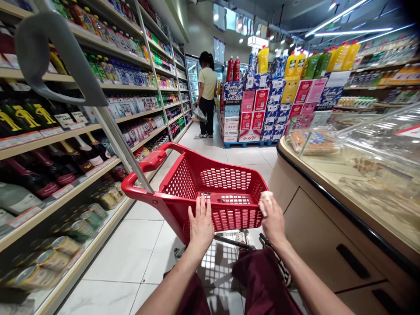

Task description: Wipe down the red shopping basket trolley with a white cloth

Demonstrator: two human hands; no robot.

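Observation:
In front of me stands a red shopping basket cart (226, 175) with perforated sides and a tall grey handle (59, 65) rising on the left. My left hand (201, 222) lies on the near side of the basket, fingers stretched upward, with nothing in it. At the right end of the basket, my right hand (273, 218) presses a crumpled whitish cloth (266, 200) against the corner of the rim. Parts of the cloth are hidden by the fingers. No goods show inside the basket.
Drink shelves (108, 122) line the left side. A glass-covered counter (328, 175) with a dark edge stands close on the right. Stacked drink cartons (256, 109) sit on a blue pallet ahead. A person (206, 94) stands farther up the tiled aisle, carrying a bag.

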